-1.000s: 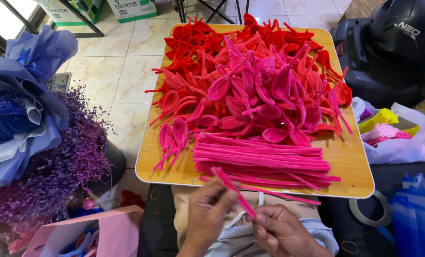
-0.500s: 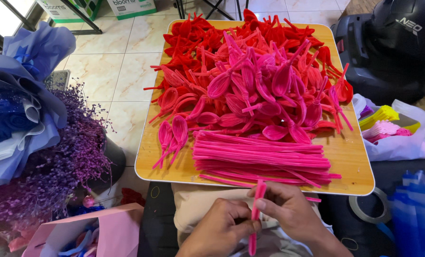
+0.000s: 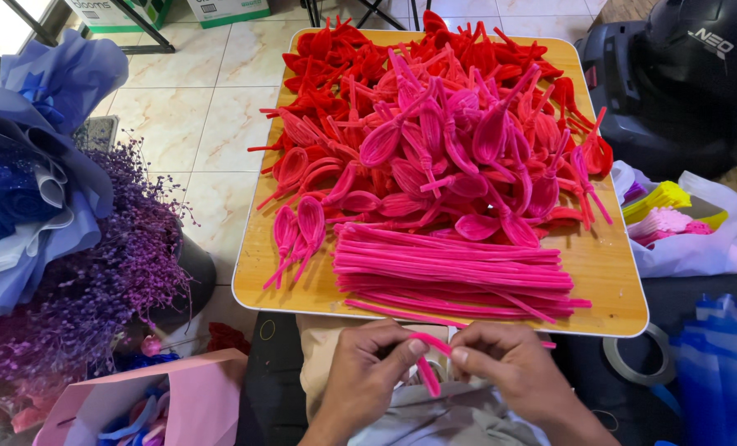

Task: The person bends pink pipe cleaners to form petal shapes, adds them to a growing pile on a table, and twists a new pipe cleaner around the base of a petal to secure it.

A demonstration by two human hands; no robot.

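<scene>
Pink pipe cleaner [image 3: 425, 357], bent into a fold, sits low in the frame between both hands, just below the near edge of the wooden board [image 3: 608, 272]. That board carries red loops [image 3: 344, 58] at its far side, pink folded loops [image 3: 451, 149] in the middle, and a stack of straight pink stems [image 3: 459, 272] nearest the person. Left hand [image 3: 368, 372] pinches the fold with thumb and fingertips; right hand [image 3: 509, 372] pinches it from the other side.
</scene>
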